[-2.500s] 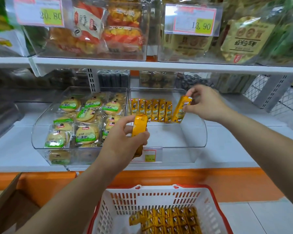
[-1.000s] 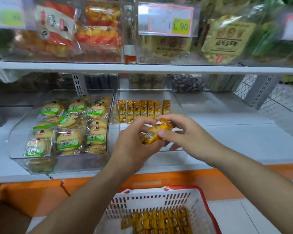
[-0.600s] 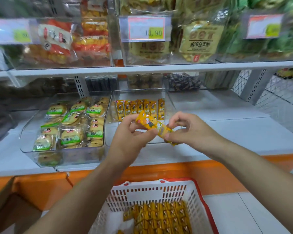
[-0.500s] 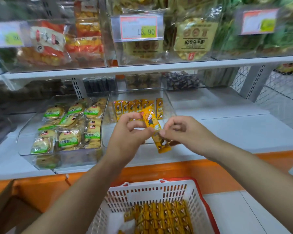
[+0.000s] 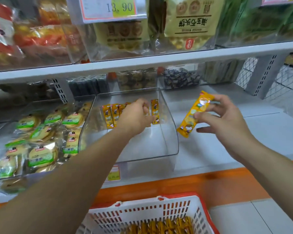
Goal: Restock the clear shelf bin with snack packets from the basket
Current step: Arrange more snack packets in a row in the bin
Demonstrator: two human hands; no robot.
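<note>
Yellow and long, one snack packet is pinched near its middle between the thumb and fingers of the right hand. Its long axis runs on a slant. The top end points up and toward the back of the shelf, leaning right, and the bottom end points down toward the shelf's front edge. The packet hangs in the air above the shelf, outside the clear bin and just beside its right wall.

The left hand reaches into the bin from the front. Its fingers are curled against the row of packets that stands upright along the bin's back wall, long axes vertical and printed faces toward the front. These fingers hide the middle of the row, so I cannot tell whether they grip a packet. One packet of the row stands just right of the hand.

Below the shelf's front edge, a white basket with a red rim holds more yellow packets. A second bin, left of the clear one, holds round cakes in green-labelled wrappers.
</note>
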